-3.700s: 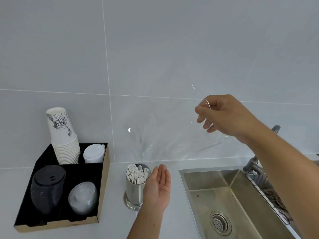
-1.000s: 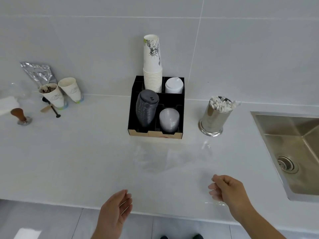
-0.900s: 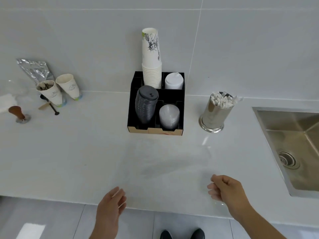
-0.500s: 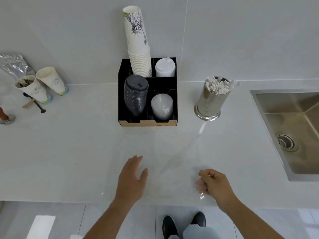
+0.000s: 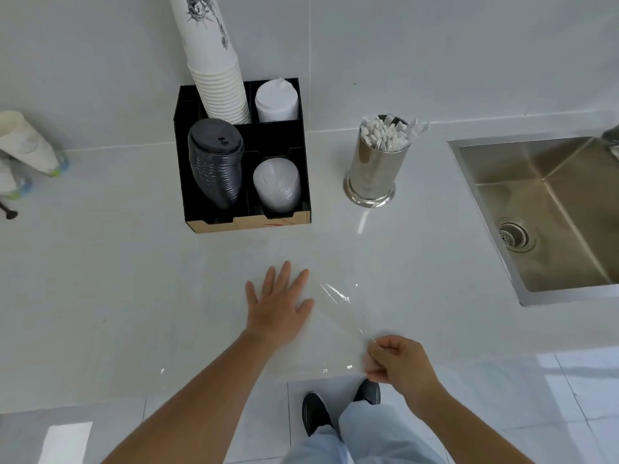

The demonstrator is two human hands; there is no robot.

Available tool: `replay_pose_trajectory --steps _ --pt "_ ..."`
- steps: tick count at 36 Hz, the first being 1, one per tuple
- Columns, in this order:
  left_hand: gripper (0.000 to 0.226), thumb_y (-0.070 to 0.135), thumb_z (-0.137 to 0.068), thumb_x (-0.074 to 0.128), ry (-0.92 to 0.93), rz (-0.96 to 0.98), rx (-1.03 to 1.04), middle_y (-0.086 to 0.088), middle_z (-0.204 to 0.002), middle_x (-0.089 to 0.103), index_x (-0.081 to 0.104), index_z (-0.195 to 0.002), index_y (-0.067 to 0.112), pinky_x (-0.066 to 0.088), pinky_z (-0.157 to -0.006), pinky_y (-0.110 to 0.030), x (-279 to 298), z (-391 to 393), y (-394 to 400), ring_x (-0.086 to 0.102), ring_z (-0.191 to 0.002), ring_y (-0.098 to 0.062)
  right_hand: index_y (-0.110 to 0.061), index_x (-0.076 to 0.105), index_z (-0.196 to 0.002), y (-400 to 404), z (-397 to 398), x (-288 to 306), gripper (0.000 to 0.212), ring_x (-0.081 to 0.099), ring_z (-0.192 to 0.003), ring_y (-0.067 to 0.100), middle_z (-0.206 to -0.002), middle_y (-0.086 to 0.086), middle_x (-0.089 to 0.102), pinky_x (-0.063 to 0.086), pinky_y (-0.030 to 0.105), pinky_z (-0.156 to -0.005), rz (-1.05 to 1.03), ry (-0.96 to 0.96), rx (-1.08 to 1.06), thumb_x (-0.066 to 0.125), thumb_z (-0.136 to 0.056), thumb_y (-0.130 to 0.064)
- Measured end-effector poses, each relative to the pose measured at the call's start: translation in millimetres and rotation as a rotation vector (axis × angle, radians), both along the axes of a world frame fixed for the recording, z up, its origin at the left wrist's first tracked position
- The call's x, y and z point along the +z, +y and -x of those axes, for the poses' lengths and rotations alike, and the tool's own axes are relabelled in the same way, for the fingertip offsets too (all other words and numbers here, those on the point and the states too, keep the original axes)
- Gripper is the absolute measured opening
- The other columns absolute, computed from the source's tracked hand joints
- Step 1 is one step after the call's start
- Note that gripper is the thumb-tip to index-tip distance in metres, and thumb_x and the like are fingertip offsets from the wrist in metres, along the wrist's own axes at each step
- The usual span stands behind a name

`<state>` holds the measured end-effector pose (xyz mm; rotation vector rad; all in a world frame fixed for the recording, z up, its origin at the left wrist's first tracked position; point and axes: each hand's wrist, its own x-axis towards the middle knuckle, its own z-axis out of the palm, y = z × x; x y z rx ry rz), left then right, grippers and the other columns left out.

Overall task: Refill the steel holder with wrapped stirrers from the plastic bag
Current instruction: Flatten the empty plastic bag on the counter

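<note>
We see the clear plastic bag (image 5: 335, 329) lying flat and empty-looking on the white counter (image 5: 117, 279) near its front edge. The left hand (image 5: 276, 306) rests on it with fingers spread and nothing grasped, while the right hand (image 5: 395, 361) pinches the bag's near corner. Behind, the steel holder (image 5: 375, 172) stands packed with wrapped stirrers (image 5: 385, 133), between the black organizer (image 5: 244, 155) and the sink (image 5: 542, 209).
</note>
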<state>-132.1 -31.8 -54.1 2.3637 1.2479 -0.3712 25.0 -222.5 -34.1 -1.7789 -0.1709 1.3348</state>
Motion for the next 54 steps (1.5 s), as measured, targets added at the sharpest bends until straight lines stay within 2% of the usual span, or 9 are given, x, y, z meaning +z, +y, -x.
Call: replay_pose_trajectory --steps 8,12,14,17,20,25,32,38,54 --pt "0.063 0.06 -0.094 0.026 -0.024 -0.02 0.0 0.004 -0.166 -0.011 0.005 -0.152 0.045 -0.008 -0.117 -0.058 -2 3 2 -0.012 -0.15 -0.023 -0.001 0.063 -0.067 -4 -7 -2 0.018 0.058 -0.048 0.022 -0.057 0.013 0.064 0.055 0.032 -0.052 0.081 -0.103 0.084 0.065 -0.085 -0.003" --pt "0.065 0.062 -0.095 0.022 -0.116 -0.116 -0.031 0.004 -0.166 -0.01 0.003 -0.154 0.041 -0.01 -0.119 -0.048 -3 16 -5 -0.012 -0.151 -0.02 -0.018 0.067 -0.066 -9 -20 3 0.017 0.055 -0.045 0.01 -0.054 0.002 0.064 0.055 0.028 -0.051 0.148 -0.439 0.232 0.068 -0.082 -0.016" --pt "0.066 0.061 -0.095 0.019 -0.13 -0.155 -0.061 0.005 -0.165 -0.011 0.002 -0.154 0.038 -0.012 -0.119 -0.044 -4 27 -10 -0.011 -0.151 -0.019 -0.028 0.064 -0.069 -5 -25 8 0.018 0.05 -0.047 0.004 -0.056 -0.004 0.061 0.046 0.014 -0.05 0.134 -0.67 0.298 0.067 -0.083 -0.018" --pt "0.066 0.059 -0.097 0.021 -0.127 -0.18 -0.046 0.005 -0.162 -0.013 0.003 -0.156 0.033 -0.011 -0.119 -0.043 -6 44 -15 -0.01 -0.151 -0.021 -0.022 0.07 -0.096 13 -19 17 0.012 0.058 -0.071 0.0 -0.086 -0.006 0.068 0.041 0.007 -0.068 0.0 -0.866 0.389 0.064 -0.088 -0.014" --pt "0.066 0.056 -0.098 0.025 -0.095 -0.185 0.013 0.001 -0.165 -0.005 0.003 -0.156 0.031 -0.008 -0.12 -0.043 -7 58 -14 -0.006 -0.151 -0.023 -0.009 0.066 -0.121 40 1 17 0.03 0.061 -0.114 0.021 -0.126 0.007 0.064 0.04 0.023 -0.097 -0.155 -0.969 0.56 0.062 -0.091 -0.013" --pt "0.067 0.058 -0.096 0.017 -0.028 -0.185 0.072 -0.001 -0.166 0.0 0.001 -0.155 0.032 -0.005 -0.121 -0.045 -13 78 -4 -0.002 -0.152 -0.024 0.001 0.054 -0.133 90 37 7 0.043 0.042 -0.137 0.035 -0.146 0.019 0.047 0.023 0.037 -0.114 -0.343 -1.069 0.833 0.056 -0.094 -0.016" --pt "0.07 0.064 -0.093 0.013 -0.022 -0.176 0.105 0.001 -0.166 0.005 0.005 -0.155 0.034 0.0 -0.121 -0.048 -24 104 5 0.004 -0.152 -0.023 -0.01 0.016 -0.154 115 15 -32 0.061 0.003 -0.15 0.023 -0.164 0.009 0.008 -0.005 0.034 -0.12 -0.091 -1.185 1.03 0.025 -0.102 -0.042" --pt "0.071 0.067 -0.092 0.013 -0.033 -0.185 0.126 0.005 -0.165 -0.002 -0.001 -0.155 0.036 -0.006 -0.121 -0.044 -29 111 10 -0.001 -0.152 -0.02 -0.015 0.007 -0.155 103 -26 -38 0.068 0.002 -0.15 0.02 -0.164 0.003 0.004 -0.008 0.033 -0.118 0.084 -1.254 1.022 0.013 -0.098 -0.05" --pt "0.083 0.074 -0.083 0.026 -0.053 -0.119 0.148 0.007 -0.166 -0.002 0.006 -0.154 0.037 0.0 -0.122 -0.038 -15 123 44 -0.004 -0.151 -0.016 -0.017 0.0 -0.155 124 -29 -38 0.072 -0.002 -0.15 0.019 -0.165 0.001 -0.001 -0.004 0.037 -0.12 0.155 -1.284 1.088 0.006 -0.093 -0.055"
